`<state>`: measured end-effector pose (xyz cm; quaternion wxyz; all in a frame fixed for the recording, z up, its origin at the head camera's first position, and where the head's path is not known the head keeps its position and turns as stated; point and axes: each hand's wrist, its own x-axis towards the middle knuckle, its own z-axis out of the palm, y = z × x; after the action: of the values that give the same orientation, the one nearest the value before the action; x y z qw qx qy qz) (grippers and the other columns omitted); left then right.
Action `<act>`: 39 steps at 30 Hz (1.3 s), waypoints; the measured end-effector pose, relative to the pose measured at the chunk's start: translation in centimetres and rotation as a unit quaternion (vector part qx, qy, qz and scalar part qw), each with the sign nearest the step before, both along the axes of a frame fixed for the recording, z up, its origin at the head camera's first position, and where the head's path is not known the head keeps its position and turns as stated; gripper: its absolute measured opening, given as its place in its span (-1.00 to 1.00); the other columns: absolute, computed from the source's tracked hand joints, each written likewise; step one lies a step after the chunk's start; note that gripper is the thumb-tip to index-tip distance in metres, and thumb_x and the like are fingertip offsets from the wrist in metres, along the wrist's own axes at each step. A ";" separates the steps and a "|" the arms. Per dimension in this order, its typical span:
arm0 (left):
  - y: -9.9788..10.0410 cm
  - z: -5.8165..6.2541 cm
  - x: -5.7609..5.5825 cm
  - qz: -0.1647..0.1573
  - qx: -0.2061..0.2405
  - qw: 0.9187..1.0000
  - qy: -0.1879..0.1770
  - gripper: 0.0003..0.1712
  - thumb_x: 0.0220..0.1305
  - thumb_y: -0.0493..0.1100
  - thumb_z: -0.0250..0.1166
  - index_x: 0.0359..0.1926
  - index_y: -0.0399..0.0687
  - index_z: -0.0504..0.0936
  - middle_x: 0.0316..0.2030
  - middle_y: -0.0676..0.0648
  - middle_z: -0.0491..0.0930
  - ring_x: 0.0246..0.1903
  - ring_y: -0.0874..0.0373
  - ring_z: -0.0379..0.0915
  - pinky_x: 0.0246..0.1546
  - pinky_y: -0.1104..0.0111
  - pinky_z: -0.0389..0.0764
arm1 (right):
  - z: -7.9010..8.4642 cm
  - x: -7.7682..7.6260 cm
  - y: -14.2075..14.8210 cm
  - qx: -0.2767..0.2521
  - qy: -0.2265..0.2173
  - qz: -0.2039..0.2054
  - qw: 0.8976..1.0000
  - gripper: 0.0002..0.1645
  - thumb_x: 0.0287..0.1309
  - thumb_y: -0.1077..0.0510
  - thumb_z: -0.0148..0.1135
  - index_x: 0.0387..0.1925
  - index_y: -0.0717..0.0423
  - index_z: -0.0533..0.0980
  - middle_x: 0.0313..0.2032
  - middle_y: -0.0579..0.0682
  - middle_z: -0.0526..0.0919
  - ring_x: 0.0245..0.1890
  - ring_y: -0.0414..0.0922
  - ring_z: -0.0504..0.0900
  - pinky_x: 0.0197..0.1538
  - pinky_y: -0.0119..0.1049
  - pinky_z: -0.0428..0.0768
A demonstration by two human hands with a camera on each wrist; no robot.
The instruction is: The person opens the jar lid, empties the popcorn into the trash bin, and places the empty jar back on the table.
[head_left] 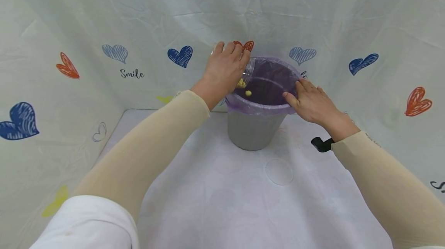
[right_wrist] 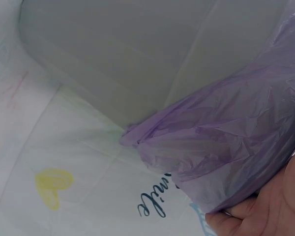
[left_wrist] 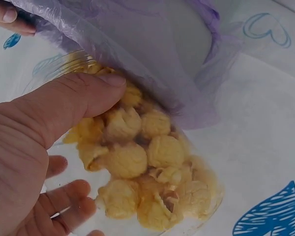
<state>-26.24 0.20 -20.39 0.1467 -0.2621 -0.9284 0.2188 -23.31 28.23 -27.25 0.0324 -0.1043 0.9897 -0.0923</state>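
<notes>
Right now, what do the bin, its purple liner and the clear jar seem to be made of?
Bin: matte grey, smooth and opaque, probably plastic. Purple liner: thin, glossy plastic film, judging by its wrinkles, highlights and translucence. Clear jar: shiny, with popcorn visible through its wall; plastic or glass, the look leaves open.

Clear cylindrical jar (head_left: 249,70), smooth, glossy, probably plastic, partly hidden. Round yellow popcorn pieces (left_wrist: 127,160), rough. Thin purple plastic bag (right_wrist: 226,132), crinkled, shiny. Tapered grey plastic bin (head_left: 255,131), matt, smooth.
</notes>
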 end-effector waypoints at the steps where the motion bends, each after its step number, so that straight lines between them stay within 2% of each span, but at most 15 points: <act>1: 0.0 0.0 0.0 0.000 -0.001 1.000 0.000 -0.19 0.56 -0.11 0.16 0.66 -0.13 0.04 0.51 -0.29 0.23 0.52 -0.20 0.13 0.58 -0.07 0.17 | 0.0 0.0 0.0 0.000 0.001 0.001 1.000 0.10 0.58 -0.41 -0.35 0.64 0.41 -0.19 0.65 0.42 -0.26 0.64 0.43 -0.22 0.59 0.41 -0.26; 16: -0.2 -0.1 0.1 -0.007 0.021 1.000 0.007 -0.28 0.59 -0.13 0.12 0.63 -0.11 0.11 0.49 -0.29 0.28 0.50 -0.20 0.17 0.57 -0.06 0.19 | -0.1 0.0 0.0 0.002 0.000 0.001 1.000 0.11 0.58 -0.41 -0.34 0.64 0.41 -0.19 0.65 0.42 -0.25 0.64 0.43 -0.22 0.59 0.41 -0.26; 24: -0.1 0.0 0.0 -0.006 0.013 1.000 -0.001 -0.22 0.55 -0.11 0.16 0.65 -0.12 0.08 0.51 -0.30 0.24 0.52 -0.20 0.13 0.58 -0.07 0.16 | -0.1 -0.1 0.0 0.002 0.002 0.001 1.000 0.10 0.58 -0.41 -0.35 0.64 0.41 -0.19 0.65 0.41 -0.26 0.64 0.43 -0.21 0.59 0.42 -0.24; 39: -0.3 -0.1 0.0 -0.022 0.009 1.000 -0.003 -0.21 0.52 -0.13 0.19 0.63 -0.11 0.09 0.52 -0.28 0.24 0.53 -0.21 0.11 0.60 -0.09 0.10 | -0.1 -0.1 -0.1 -0.002 0.000 -0.004 1.000 0.11 0.58 -0.41 -0.34 0.64 0.40 -0.21 0.65 0.40 -0.28 0.64 0.42 -0.24 0.59 0.41 -0.26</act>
<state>-26.21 -0.14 -20.44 0.1512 -0.2822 -0.9246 0.2063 -23.36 28.11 -27.35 0.0321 -0.1003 0.9900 -0.0940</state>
